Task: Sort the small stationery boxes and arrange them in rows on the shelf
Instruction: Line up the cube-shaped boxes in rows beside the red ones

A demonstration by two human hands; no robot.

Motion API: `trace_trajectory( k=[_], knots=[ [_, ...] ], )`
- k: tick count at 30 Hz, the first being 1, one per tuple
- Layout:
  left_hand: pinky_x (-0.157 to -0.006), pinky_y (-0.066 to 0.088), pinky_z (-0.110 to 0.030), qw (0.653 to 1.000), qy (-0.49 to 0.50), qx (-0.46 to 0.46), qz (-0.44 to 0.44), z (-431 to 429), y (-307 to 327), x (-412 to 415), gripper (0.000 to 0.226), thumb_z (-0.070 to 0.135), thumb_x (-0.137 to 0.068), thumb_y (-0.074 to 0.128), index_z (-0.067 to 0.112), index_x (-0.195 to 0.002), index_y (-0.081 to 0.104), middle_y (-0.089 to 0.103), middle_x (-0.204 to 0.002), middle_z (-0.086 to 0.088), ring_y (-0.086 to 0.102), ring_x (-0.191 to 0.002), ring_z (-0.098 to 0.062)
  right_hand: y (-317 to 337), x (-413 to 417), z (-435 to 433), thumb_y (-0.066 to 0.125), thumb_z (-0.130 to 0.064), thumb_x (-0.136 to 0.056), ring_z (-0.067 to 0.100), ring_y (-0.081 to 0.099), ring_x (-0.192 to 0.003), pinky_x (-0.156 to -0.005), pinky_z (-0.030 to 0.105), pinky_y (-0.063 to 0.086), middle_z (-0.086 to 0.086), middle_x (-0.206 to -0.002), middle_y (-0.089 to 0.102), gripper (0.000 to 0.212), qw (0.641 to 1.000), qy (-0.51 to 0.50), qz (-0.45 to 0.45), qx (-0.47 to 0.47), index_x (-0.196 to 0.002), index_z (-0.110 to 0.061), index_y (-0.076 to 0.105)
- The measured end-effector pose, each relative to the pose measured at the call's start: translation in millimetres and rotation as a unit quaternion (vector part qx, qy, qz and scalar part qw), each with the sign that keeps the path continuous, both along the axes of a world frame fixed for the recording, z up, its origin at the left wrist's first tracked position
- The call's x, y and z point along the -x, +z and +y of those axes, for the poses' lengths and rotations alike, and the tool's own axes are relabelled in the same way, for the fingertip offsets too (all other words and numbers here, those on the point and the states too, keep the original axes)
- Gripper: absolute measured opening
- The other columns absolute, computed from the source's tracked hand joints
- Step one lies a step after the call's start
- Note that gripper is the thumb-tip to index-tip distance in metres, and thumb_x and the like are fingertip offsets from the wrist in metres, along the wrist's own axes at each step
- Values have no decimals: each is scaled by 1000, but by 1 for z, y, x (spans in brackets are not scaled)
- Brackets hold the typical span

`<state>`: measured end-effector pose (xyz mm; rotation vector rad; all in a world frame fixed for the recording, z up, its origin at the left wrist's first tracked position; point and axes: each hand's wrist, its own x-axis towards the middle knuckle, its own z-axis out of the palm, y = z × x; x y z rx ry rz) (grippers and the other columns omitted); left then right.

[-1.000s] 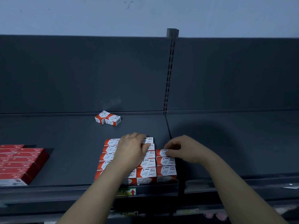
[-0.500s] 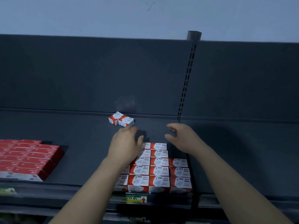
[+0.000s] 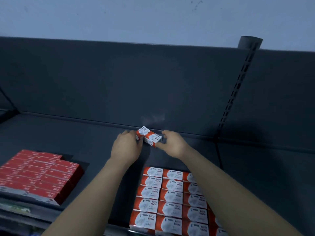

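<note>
Reaching deep with both hands toward the rear of the shelf. Cupping the left loose box (image 3: 141, 132) with the left hand (image 3: 127, 148), fingers curled round its left and near sides. Pinching the right loose box (image 3: 152, 139) with the right hand (image 3: 172, 145), thumb at the near corner, forefinger hooked over the far edge. Hard to say how firm either hold is. Taking one box per hand, most likely on account of the pair's position: touching each other, askew, hard up by the back panel (image 3: 119, 82) and well apart from everything else.

Nearer the shelf's front edge, between and under the forearms: the rows of paper clip boxes (image 3: 170, 198), orange and white, labels up, packed side against side. Probably the destination, judging by the matching print on the two strays. Right-hand column partly hidden by the right forearm, so no telling the open slot's place.

Further left, well apart: a block of flat red boxes (image 3: 37, 174), kept as its own group, presumably a different product. Bare dark shelf (image 3: 76, 138) between the two groups. Off to the right, a slotted upright (image 3: 238, 89) dividing the bays; above, a pale wall (image 3: 136, 17).

Next, by judgement: lifting both strays clear, turning them square and label-up, setting them flush against a row without nudging the neighbours.
</note>
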<state>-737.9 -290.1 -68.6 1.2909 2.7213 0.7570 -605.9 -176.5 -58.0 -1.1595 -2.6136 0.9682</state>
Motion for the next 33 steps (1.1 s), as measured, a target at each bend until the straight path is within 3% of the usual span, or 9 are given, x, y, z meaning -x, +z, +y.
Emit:
trace_trajectory(
  k=[4,7,11,15,21,23,26,29,33],
  knots=[
    [-81,48,-38,999,-2,41,-12,19,-6,17,32,39,-92,50,11,-104,59,58,-107,-10,54,-100,-30,-14,17,13,68,-42,-79,20,59,-84,-72,37,51,4,-96,64,33,999,9,-4,-34,-96,-15,59],
    [-87,45,-38,997,-6,72,-37,33,-12,24,40,45,-92,47,11,-110,57,56,-116,-11,51,-107,-31,-16,15,22,68,-34,-79,21,62,-82,-71,38,51,4,-92,66,28,1000,13,9,-1,-95,-13,59],
    [-83,44,-39,995,-8,67,-79,41,-18,21,45,50,-90,51,9,-109,51,58,-113,-12,52,-105,-32,-11,-2,29,68,-24,-76,16,60,-77,-62,26,44,3,-92,66,27,996,-22,75,50,-97,-13,56],
    [-69,44,-37,990,-45,8,-131,43,-13,9,23,24,-88,56,10,-99,41,59,-94,-9,54,-85,-29,-1,-24,32,65,-11,-76,14,63,-78,-70,26,49,-1,-91,68,26,976,-78,166,122,-100,-18,59],
    [-63,36,-26,978,-116,-94,-144,39,-2,-10,23,8,-80,62,23,-88,46,59,-86,2,52,-84,-19,15,-73,36,53,6,-87,24,65,-95,-85,37,56,14,-109,64,38,904,-127,282,295,-122,-9,56],
    [-61,33,-17,974,-134,-114,-140,36,4,-22,25,6,-82,60,28,-91,50,53,-86,5,48,-81,-11,17,-95,38,49,7,-89,21,62,-92,-85,36,53,10,-106,64,38,935,-124,242,229,-124,-8,55],
    [-67,34,-12,969,-156,-128,-144,29,13,-42,36,5,-84,60,31,-109,54,50,-94,5,49,-82,-4,24,-127,37,51,-4,-89,10,59,-89,-75,22,49,0,-109,61,38,988,-87,88,89,-123,-20,54],
    [-83,40,-21,964,-175,-130,-155,24,23,-63,54,8,-86,61,30,-132,43,53,-105,6,53,-93,-12,33,-149,25,60,-14,-84,8,54,-92,-67,15,41,-4,-115,53,46,997,-62,-40,17,-127,-25,46],
    [-86,43,-27,958,-174,-122,-191,19,30,-84,62,15,-84,68,23,-135,34,57,-115,8,56,-102,-14,39,-162,0,66,-21,-78,15,56,-93,-71,28,52,-1,-115,52,56,990,-49,-131,-14,-127,-27,39]
  ],
)
